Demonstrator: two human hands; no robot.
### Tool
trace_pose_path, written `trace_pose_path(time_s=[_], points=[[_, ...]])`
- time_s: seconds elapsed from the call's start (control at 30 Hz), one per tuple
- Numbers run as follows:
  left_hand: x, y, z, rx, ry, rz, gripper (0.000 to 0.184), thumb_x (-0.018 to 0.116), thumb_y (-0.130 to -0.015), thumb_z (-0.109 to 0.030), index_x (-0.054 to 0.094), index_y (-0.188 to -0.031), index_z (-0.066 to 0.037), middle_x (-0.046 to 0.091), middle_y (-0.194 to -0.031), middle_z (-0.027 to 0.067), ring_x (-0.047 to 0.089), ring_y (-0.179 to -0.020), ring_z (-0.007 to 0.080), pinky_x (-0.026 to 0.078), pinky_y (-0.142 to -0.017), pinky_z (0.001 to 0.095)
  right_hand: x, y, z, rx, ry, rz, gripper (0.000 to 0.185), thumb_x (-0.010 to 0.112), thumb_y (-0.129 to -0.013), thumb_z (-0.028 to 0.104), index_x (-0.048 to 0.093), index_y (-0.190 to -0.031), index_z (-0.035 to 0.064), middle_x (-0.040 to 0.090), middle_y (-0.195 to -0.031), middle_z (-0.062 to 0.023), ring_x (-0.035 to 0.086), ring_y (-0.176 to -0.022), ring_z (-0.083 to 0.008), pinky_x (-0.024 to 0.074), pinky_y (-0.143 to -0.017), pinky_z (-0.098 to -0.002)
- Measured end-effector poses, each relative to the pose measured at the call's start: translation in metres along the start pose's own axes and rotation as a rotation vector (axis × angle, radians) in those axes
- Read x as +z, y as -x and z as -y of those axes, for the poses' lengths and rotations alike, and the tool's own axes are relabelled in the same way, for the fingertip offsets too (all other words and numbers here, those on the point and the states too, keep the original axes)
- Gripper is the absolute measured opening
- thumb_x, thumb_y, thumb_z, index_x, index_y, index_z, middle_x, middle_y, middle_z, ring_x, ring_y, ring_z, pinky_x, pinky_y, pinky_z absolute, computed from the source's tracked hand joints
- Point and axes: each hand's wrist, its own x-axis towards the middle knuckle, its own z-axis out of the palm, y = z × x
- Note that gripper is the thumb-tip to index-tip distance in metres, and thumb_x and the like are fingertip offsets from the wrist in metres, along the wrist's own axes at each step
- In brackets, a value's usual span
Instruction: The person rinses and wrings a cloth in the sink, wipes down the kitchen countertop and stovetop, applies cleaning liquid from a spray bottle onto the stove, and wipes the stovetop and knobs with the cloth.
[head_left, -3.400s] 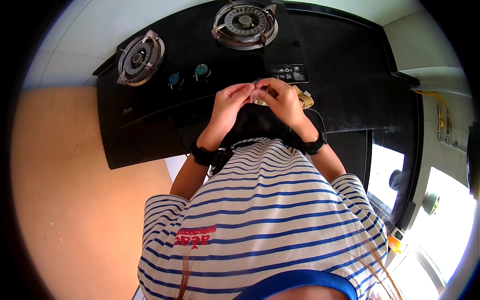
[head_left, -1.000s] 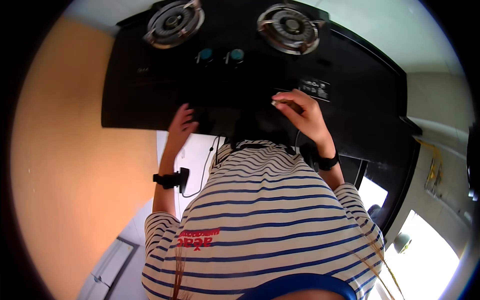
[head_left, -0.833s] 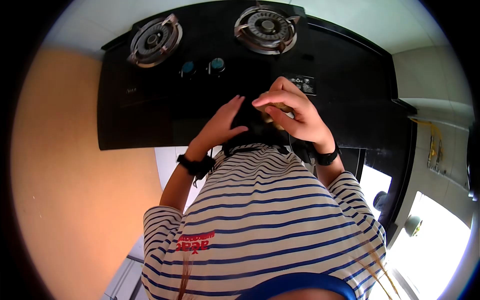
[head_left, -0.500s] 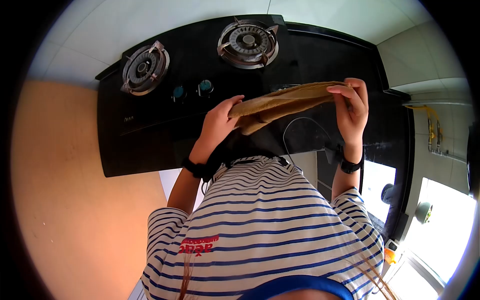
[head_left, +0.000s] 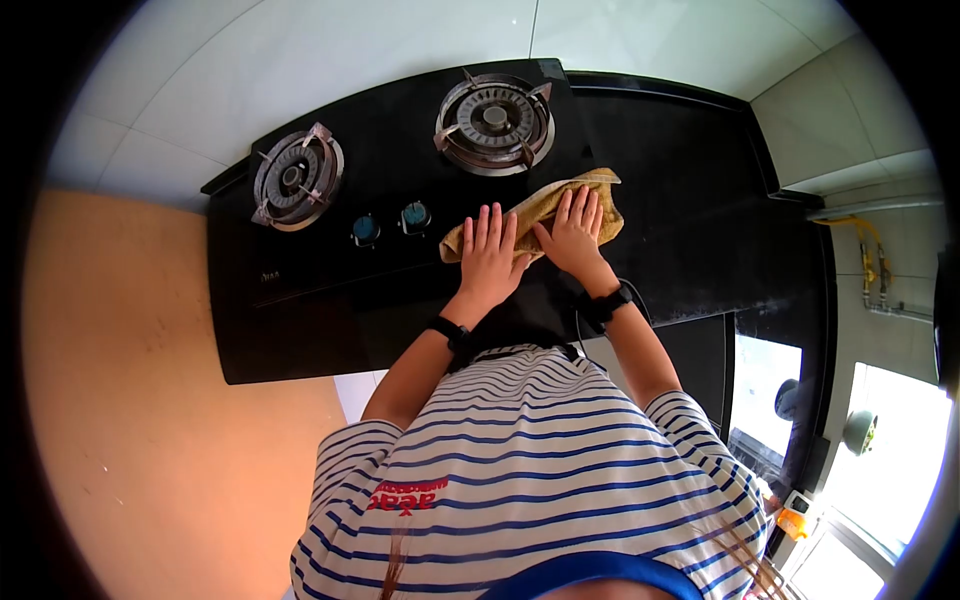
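A brown-yellow cloth (head_left: 540,208) lies folded on the black stove top, in front of the right burner. My left hand (head_left: 490,258) rests flat on the cloth's left part, palm down with fingers stretched out. On its right part lies my right hand (head_left: 577,235), also palm down, fingers spread and thumb pointing left. Both hands press on the cloth without gripping it. A black band is on each wrist.
Two gas burners, the left one (head_left: 296,175) and the right one (head_left: 495,118), stand beyond the hands. Two knobs (head_left: 415,216) sit left of the cloth. A black counter (head_left: 690,220) extends right. A dark cable (head_left: 632,290) runs by my right wrist.
The cloth, held up stretched between both hands half a second ago, now lies on the stove top. My right hand has moved left and down, and both hands have opened flat on it.
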Motion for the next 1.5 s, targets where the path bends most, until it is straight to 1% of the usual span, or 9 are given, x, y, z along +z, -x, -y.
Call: trace_pose_path(time_s=[0.33, 0.63, 0.87, 1.07, 1.2, 1.23, 1.27, 1.33, 1.5], points=[[0.015, -0.054, 0.015, -0.11, -0.088, -0.01, 0.072, 0.05, -0.094, -0.043, 0.027, -0.148, 0.0, 0.019, -0.153, 0.0311, 0.018, -0.143, 0.0422, 0.013, -0.116, 0.0543, -0.005, -0.067, -0.008, 0.008, 0.003, 0.112, 0.092, 0.044, -0.088, 0.067, 0.025, -0.15, 0.0018, 0.017, -0.155, -0.0269, 0.012, -0.144, -0.0449, 0.0099, -0.116, -0.0538], [0.026, -0.061, 0.019, -0.083, -0.113, -0.098, 0.066, 0.052, -0.093, -0.041, 0.037, -0.143, -0.001, 0.029, -0.149, 0.0297, 0.024, -0.141, 0.0419, 0.018, -0.114, 0.0543, 0.005, -0.079, -0.015, -0.043, 0.015, 0.112, 0.09, 0.043, -0.087, 0.068, 0.026, -0.151, 0.007, 0.018, -0.158, -0.02, 0.012, -0.147, -0.0363, 0.0088, -0.118, -0.0481], [0.027, -0.042, 0.033, 0.052, -0.048, -0.139, 0.06, 0.051, -0.094, -0.037, 0.038, -0.144, -0.007, 0.038, -0.144, 0.0257, 0.033, -0.137, 0.0397, 0.022, -0.115, 0.0488, 0.025, -0.054, -0.02, -0.117, 0.037, -0.012, 0.081, 0.048, -0.089, 0.059, 0.033, -0.148, 0.0045, 0.027, -0.154, -0.0207, 0.019, -0.145, -0.0373, 0.0134, -0.117, -0.0489], [-0.02, 0.023, 0.045, 0.167, 0.102, -0.217, 0.044, 0.059, -0.09, -0.014, 0.052, -0.133, -0.007, 0.056, -0.131, 0.0149, 0.05, -0.126, 0.0292, 0.035, -0.109, 0.0418, -0.011, 0.018, 0.032, -0.134, 0.089, -0.108, 0.073, 0.051, -0.09, 0.051, 0.04, -0.143, 0.0012, 0.035, -0.15, -0.0215, 0.027, -0.142, -0.0366, 0.0189, -0.115, -0.0504], [-0.019, 0.048, 0.047, 0.194, 0.228, -0.216, 0.039, 0.059, -0.09, -0.013, 0.057, -0.129, -0.01, 0.065, -0.119, 0.0116, 0.059, -0.115, 0.0274, 0.043, -0.101, 0.0392, -0.016, 0.049, 0.041, -0.153, 0.057, -0.112, 0.068, 0.062, -0.087, 0.036, 0.041, -0.142, 0.0013, 0.039, -0.148, -0.0184, 0.032, -0.14, -0.034, 0.025, -0.113, -0.0484], [-0.019, 0.053, 0.046, 0.226, 0.227, -0.231, 0.04, 0.06, -0.089, -0.012, 0.057, -0.13, -0.011, 0.066, -0.117, 0.0114, 0.061, -0.111, 0.0277, 0.047, -0.097, 0.0377, -0.019, 0.054, 0.043, -0.18, 0.082, -0.149, 0.064, 0.068, -0.082, 0.024, 0.045, -0.137, 0.0031, 0.045, -0.143, -0.0154, 0.039, -0.135, -0.0327, 0.0311, -0.11, -0.0459], [-0.02, 0.061, 0.045, 0.22, 0.232, -0.233, 0.04, 0.06, -0.089, -0.012, 0.057, -0.13, -0.011, 0.066, -0.117, 0.0114, 0.061, -0.111, 0.0277, 0.047, -0.097, 0.0377, -0.019, 0.055, 0.04, -0.185, 0.086, -0.144, 0.064, 0.068, -0.082, 0.024, 0.045, -0.137, 0.0031, 0.045, -0.143, -0.0154, 0.039, -0.135, -0.0327, 0.0311, -0.11, -0.0459], [-0.039, 0.083, 0.04, 0.048, 0.413, 0.171, 0.041, 0.061, -0.088, -0.011, 0.058, -0.129, -0.013, 0.066, -0.115, 0.0117, 0.065, -0.103, 0.0285, 0.052, -0.087, 0.0356, -0.027, 0.058, 0.042, -0.225, 0.015, -0.147, 0.057, 0.069, -0.077, 0.016, 0.051, -0.13, 0.0058, 0.051, -0.137, -0.0122, 0.046, -0.129, -0.031, 0.0369, -0.105, -0.0441], [-0.029, 0.107, 0.047, -0.017, 0.623, -0.001, 0.036, 0.063, -0.09, -0.014, 0.06, -0.125, -0.012, 0.068, -0.11, 0.0096, 0.067, -0.093, 0.0287, 0.054, -0.078, 0.0355, -0.045, 0.067, 0.051, -0.281, -0.119, -0.254, 0.032, 0.068, -0.077, 0.012, 0.062, -0.109, 0.0067, 0.066, -0.112, -0.0095, 0.06, -0.107, -0.0272, 0.0481, -0.09, -0.0394]])
